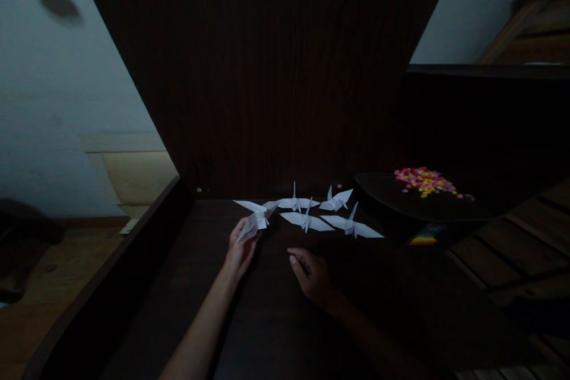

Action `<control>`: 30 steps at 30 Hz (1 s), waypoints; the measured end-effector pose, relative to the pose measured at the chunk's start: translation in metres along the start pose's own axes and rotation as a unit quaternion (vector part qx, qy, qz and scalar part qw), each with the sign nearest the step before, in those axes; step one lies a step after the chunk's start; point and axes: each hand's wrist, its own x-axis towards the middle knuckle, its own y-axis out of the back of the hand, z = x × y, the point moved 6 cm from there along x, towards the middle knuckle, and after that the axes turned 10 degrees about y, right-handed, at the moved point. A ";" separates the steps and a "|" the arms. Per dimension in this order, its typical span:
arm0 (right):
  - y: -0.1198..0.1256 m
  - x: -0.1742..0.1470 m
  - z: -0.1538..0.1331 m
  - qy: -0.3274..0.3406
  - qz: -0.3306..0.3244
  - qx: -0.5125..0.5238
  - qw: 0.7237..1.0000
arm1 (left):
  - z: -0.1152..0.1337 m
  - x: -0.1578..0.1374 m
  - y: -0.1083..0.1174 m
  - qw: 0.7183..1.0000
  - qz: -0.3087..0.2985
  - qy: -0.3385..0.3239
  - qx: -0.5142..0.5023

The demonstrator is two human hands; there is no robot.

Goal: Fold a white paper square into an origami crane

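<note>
My left hand [243,247] holds a white origami crane [259,218] by its underside, its wings spread wide, above the dark desk. My right hand [313,276] hovers a little to the right, fingers curled in loosely with the thumb near the index fingertip, and no object shows in it. Several more white paper cranes stand beyond my hands: one at the back [296,204], one at the back right [337,199], one in front in the middle [306,221] and one in front on the right [351,226]. The held crane's left wing overlaps nothing.
A tall dark wooden panel [276,83] rises behind the cranes. On a rounded dark shelf [378,190] to the right lies a heap of small pink, red and yellow pieces [425,181]. A raised side board [120,261] borders the desk on the left.
</note>
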 end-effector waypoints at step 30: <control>-0.001 0.015 0.018 -0.207 -0.016 0.270 0.940 | 0.006 -0.025 -0.028 0.922 0.000 -0.181 0.341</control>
